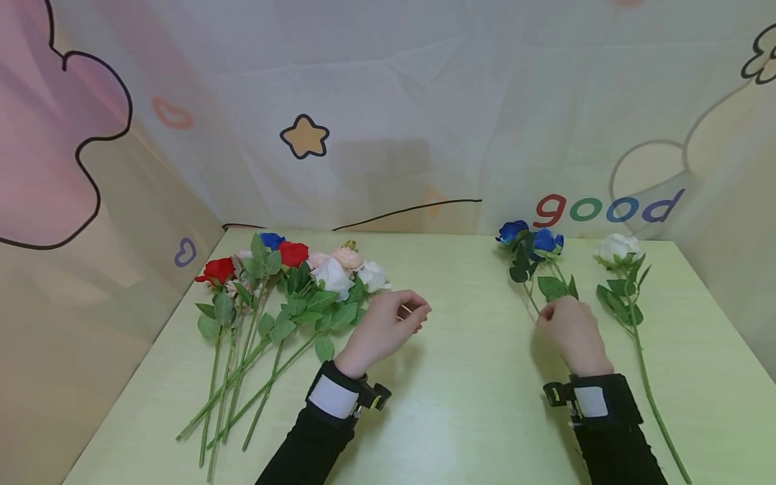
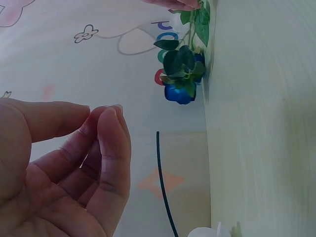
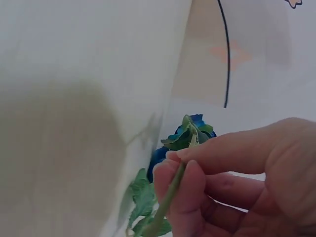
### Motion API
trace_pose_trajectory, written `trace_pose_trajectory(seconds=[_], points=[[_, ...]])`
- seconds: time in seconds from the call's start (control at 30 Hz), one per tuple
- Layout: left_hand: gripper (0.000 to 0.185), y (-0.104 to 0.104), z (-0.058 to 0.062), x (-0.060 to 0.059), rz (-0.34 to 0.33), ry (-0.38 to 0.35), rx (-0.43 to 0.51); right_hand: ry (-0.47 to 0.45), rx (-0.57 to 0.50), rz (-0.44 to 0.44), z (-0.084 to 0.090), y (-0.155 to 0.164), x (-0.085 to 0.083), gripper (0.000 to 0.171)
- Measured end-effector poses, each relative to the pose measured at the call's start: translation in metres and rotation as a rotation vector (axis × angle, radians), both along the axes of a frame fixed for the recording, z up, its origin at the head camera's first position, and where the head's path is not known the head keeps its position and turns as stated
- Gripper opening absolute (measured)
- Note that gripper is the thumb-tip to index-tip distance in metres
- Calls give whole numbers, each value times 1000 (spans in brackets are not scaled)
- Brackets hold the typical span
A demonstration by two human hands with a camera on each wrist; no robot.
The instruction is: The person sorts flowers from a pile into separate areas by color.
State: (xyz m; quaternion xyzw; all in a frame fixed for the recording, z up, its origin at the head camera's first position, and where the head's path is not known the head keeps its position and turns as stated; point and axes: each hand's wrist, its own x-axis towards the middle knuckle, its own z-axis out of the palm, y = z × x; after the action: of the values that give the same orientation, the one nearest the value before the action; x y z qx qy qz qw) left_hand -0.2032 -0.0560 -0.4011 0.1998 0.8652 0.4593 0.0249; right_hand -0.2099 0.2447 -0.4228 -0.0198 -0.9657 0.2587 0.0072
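Observation:
My right hand (image 1: 572, 333) pinches the green stem (image 3: 170, 197) of a blue artificial rose (image 1: 547, 241) between thumb and fingers, over the right part of the table. Just left of that bloom is a second blue rose (image 1: 512, 231), its stem running toward the same hand. My left hand (image 1: 384, 330) is raised beside the flower pile, palm turned inward. Its fingers (image 2: 113, 143) bend loosely toward the thumb with nothing between them. To the right of my right hand lies a white rose (image 1: 618, 249) with a long leafy stem.
On the left side of the table (image 1: 461, 404) several flowers lie with crossed stems (image 1: 239, 377): red roses (image 1: 294, 254), white blooms (image 1: 332, 278), pale pink ones (image 1: 347, 258) and a blue one (image 1: 271, 240). Behind the table hangs a printed cloth (image 1: 394, 101).

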Motion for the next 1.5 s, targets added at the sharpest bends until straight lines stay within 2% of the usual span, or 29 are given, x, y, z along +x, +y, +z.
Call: trace_pose_trajectory(seconds=[0.1,0.3,0.43,0.57,0.67,0.87,1.17,1.3,1.5], points=[[16,0,1,0,-1,2,5,44,0,-6,5,-2,0,20],[16,-1,2,1,3,4,7,199,-13,4,17,-2,4,19],[16,-1,1,0,0,3,4,279,-24,-56,20,9,6,19],[17,-1,1,0,-3,1,1,288,-16,-112,16,23,6,20],[17,-1,0,0,-5,0,2,235,-5,-126,9,31,4,20],[16,-1,1,0,-2,4,2,30,-10,-135,-4,36,0,27],[16,-1,2,0,-6,1,0,-165,-15,-136,3,38,1,58],[16,-2,2,0,-10,-4,-2,-222,2,-115,6,43,3,61],[16,-3,3,0,-15,-12,-5,-268,-31,-112,3,47,1,59]])
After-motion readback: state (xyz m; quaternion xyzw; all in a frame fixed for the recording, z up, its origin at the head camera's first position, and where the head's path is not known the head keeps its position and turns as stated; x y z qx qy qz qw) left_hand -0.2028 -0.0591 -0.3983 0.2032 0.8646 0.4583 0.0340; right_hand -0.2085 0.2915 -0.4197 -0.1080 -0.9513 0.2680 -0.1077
